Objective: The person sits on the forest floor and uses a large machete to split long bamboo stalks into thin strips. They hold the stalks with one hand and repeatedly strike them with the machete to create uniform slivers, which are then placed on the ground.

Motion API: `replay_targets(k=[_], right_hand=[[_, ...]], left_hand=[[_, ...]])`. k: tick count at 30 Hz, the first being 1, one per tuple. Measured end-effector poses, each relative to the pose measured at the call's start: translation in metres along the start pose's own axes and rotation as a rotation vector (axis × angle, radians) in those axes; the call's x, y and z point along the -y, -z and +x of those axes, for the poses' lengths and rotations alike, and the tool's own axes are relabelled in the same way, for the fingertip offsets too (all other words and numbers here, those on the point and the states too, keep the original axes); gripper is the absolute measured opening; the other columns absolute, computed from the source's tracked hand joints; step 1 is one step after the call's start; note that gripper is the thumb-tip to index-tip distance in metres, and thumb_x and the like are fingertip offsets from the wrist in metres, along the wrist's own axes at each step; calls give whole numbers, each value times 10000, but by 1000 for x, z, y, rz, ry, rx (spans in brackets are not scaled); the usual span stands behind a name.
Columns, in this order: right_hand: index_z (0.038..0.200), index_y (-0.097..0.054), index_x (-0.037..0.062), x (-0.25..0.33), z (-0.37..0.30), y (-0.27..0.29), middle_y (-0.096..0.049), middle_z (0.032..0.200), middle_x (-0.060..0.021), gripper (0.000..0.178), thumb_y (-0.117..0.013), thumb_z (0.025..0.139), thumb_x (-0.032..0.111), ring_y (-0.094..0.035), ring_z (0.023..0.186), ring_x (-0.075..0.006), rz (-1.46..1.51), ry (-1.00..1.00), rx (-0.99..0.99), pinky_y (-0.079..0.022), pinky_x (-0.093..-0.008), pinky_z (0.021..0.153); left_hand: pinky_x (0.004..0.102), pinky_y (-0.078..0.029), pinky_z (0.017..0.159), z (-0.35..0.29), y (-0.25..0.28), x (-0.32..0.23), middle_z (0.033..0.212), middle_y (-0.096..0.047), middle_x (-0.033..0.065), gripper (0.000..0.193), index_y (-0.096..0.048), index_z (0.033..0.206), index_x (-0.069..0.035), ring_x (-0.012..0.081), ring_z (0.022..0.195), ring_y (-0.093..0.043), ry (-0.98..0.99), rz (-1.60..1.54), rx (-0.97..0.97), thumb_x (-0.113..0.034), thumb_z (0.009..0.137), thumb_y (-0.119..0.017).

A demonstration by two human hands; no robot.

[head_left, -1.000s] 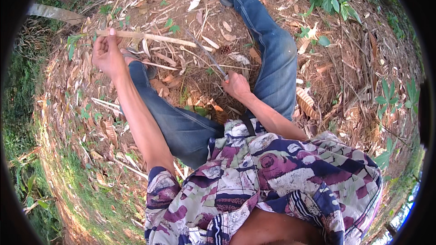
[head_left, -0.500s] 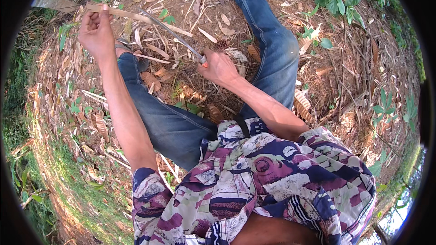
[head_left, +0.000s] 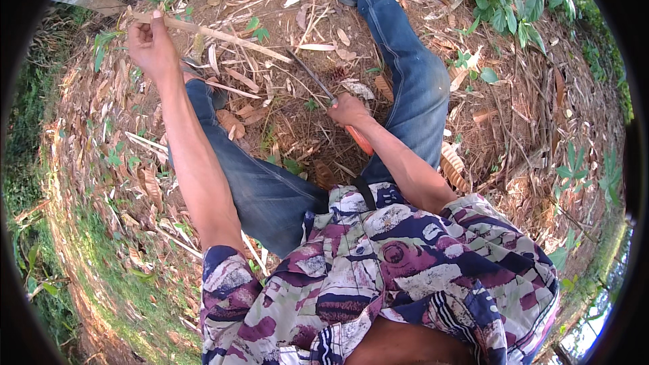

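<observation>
Between the thumb and curled fingers of my left hand (head_left: 151, 44), a long, thin, pale strip (head_left: 223, 34) that looks like split bamboo is pinched. It reaches past the hand to the upper left and tapers toward the right, over the ground. My right hand (head_left: 349, 109) is wrapped round a knife with an orange handle (head_left: 359, 140), whose butt sticks out below the fist. The slim dark blade (head_left: 311, 74) points up and left, with its tip close to the strip's right end. Whether tip and strip touch, I cannot tell.
My legs in blue jeans (head_left: 405, 61) are spread on either side of the work. Dry leaves (head_left: 230, 124), twigs and pale slivers litter the brown soil. A green leafy plant (head_left: 510, 0) grows at the upper right.
My right hand has drawn the knife back, right and toward me; its blade lay across the strip before. The orange handle now shows below the fist. My left hand has shifted slightly right.
</observation>
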State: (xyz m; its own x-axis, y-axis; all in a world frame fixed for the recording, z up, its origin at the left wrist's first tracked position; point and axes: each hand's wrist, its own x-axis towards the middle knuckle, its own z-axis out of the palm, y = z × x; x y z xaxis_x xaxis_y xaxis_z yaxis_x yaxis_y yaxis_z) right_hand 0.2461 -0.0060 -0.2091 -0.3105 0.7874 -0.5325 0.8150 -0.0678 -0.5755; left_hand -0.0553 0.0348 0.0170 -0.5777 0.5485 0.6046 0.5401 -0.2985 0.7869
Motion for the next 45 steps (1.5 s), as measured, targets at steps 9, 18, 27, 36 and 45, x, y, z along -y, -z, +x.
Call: replay_targets(k=[9,18,27,36,45], right_hand=[[828,-569,1,10,-23,28,-600,562,-94,289,-562,756,281,-606,496,-175,427,106,10,-493,-324,560],[783,-576,-9,52,-53,69,-607,643,-194,334,-599,727,320,-623,638,-348,243,286,-104,-481,-427,660],[860,-623,5,119,-64,74,-614,686,-203,270,-606,739,246,-626,673,-349,182,511,-128,-480,-430,667],[859,-609,-52,111,-49,63,-630,715,-248,308,-626,707,216,-644,710,-377,147,389,-50,-503,-445,714],[820,-605,-23,126,-30,52,-598,615,-182,224,-603,725,179,-618,595,-307,107,491,-80,-483,-426,618]], left_hand=[[269,-427,608,-9,-21,3,734,-482,25,202,-483,1004,-24,123,642,-472,193,-666,-124,-218,982,-431],[248,-340,505,-27,-36,-8,657,-411,10,489,-508,891,-26,108,577,-405,106,-640,-137,-467,978,-315],[222,-231,387,-39,-28,-17,556,-301,-21,544,-353,674,-121,72,450,-281,111,-720,-36,-611,905,-404],[227,-245,369,-38,-31,-23,544,-319,-13,608,-320,648,-111,70,430,-299,124,-559,-283,-675,854,-417],[234,-245,375,-36,-23,-13,512,-322,-3,640,-335,631,-102,81,420,-310,135,-587,-269,-705,828,-417]])
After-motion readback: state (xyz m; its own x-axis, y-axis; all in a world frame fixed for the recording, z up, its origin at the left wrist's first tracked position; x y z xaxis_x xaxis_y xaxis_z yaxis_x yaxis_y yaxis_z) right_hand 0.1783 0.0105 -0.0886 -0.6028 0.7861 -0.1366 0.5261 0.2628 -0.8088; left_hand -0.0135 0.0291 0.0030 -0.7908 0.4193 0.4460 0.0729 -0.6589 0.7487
